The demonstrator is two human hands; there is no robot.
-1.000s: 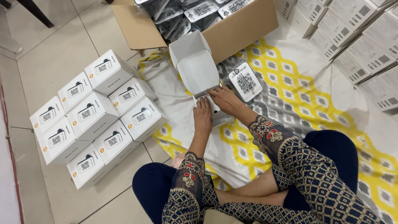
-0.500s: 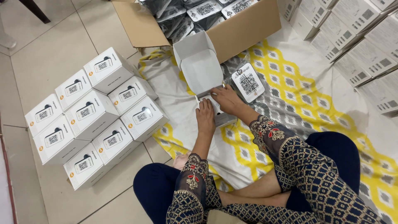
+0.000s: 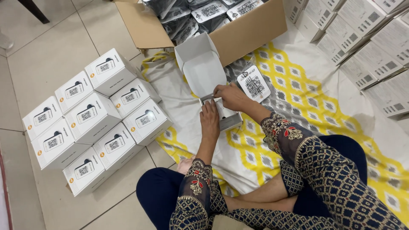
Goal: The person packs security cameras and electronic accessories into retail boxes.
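A small white box [image 3: 213,91] sits open on the cloth [image 3: 298,85], right in front of the person. Its lid stands up on the far side. The box's long side runs away from the person. Both hands are on the near end. The left hand [image 3: 209,120] lies flat on the box's left side, fingers close together. The right hand [image 3: 231,96] pinches the edge at the opening, so it is nearer the inside. A flat card [image 3: 254,82] lies just to the right.

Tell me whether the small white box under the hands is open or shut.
Open. The small white box has its lid raised, inner face showing, while the left hand and right hand rest at its mouth.
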